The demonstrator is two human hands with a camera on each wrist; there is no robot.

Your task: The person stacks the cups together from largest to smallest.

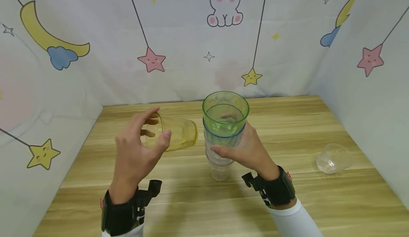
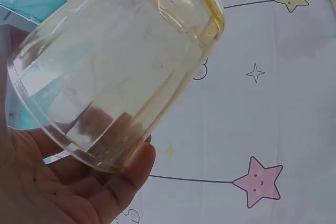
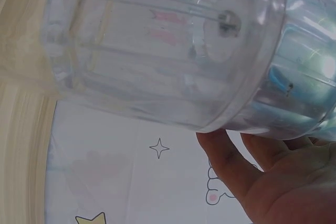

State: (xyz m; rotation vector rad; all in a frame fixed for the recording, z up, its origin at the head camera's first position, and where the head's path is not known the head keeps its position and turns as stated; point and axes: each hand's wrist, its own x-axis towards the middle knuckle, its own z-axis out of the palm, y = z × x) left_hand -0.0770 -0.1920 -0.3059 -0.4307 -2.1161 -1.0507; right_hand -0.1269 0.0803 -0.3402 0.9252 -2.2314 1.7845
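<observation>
My left hand (image 1: 135,150) grips a see-through yellow cup (image 1: 179,133) by its rim end, thumb on the near side. The cup lies sideways in the air, its thick base pointing right; the left wrist view shows the same cup (image 2: 115,66) large and close. Just right of it, my right hand (image 1: 247,148) holds a stack of nested cups. On top is a green cup (image 1: 225,125), mouth up, inside a blue-rimmed cup (image 1: 237,137). Clear cups (image 1: 220,171) form the lower part. Whether the stack's bottom touches the table cannot be told.
A clear cup (image 1: 333,159) lies tipped over on the right side of the wood-grain table (image 1: 204,212). White cloth walls (image 1: 185,27) printed with stars, a moon and a rabbit rise at the back and both sides.
</observation>
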